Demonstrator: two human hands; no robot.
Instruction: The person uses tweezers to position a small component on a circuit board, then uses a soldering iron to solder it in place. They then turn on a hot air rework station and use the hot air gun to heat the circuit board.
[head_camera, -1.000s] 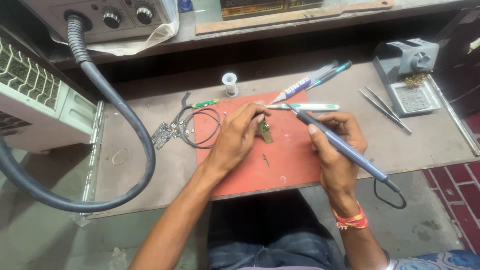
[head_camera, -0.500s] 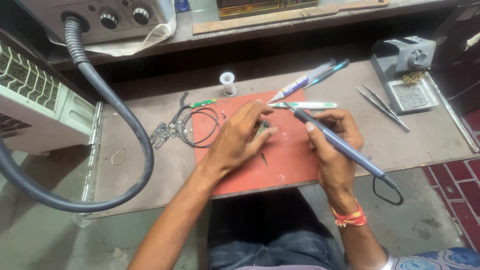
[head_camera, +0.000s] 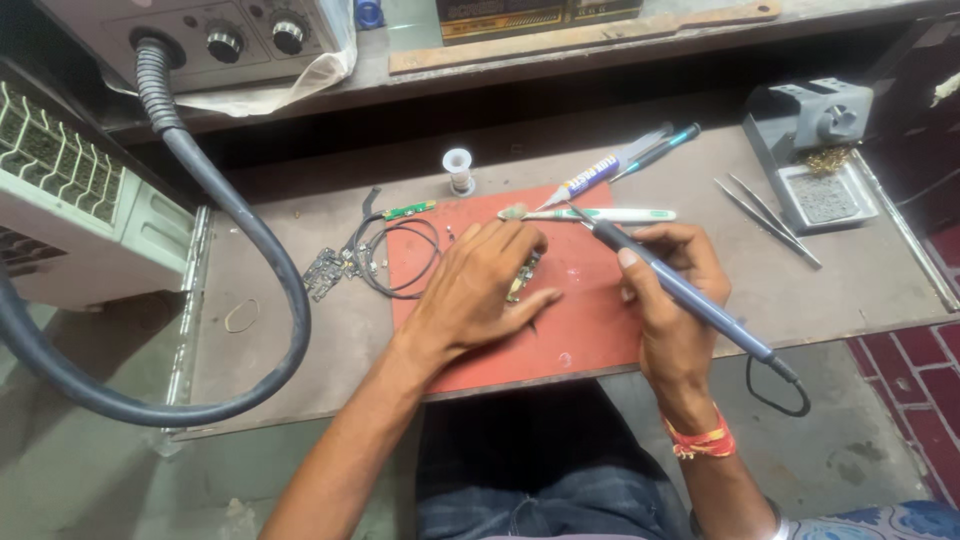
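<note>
My left hand (head_camera: 475, 290) lies flat on the red mat (head_camera: 580, 330), fingers (head_camera: 520, 245) spread and pressing down on a small circuit board (head_camera: 524, 278) rather than gripping it; only a strip of the board shows past the knuckles, near the mat's middle. My right hand (head_camera: 672, 300) is closed around the soldering iron (head_camera: 680, 290) in a pen hold, thumb and forefinger pinching the blue barrel. Its tip is raised toward the far edge of the mat, apart from the board, just beside a white toothbrush (head_camera: 600, 214) lying across that edge.

Judging from that, the board is pinned and the iron is in hand but not on a joint at this instant. I can't tell which joints, if any, are finished, since my hand hides most of the board.

Moving out from the mat: off its left edge sit a loop of black wire (head_camera: 400, 258) and another small board (head_camera: 325, 272); beyond the far edge stand a solder spool (head_camera: 459, 170), a tube of paste (head_camera: 590, 180) and a pen-like tool (head_camera: 660, 150). To the right of the mat on the tabletop (head_camera: 300, 360) lie tweezers (head_camera: 765, 208), then the iron stand (head_camera: 815, 150) with brass wool. Far left, a thick black hose (head_camera: 240, 230) curves down from a grey station (head_camera: 230, 40).
</note>
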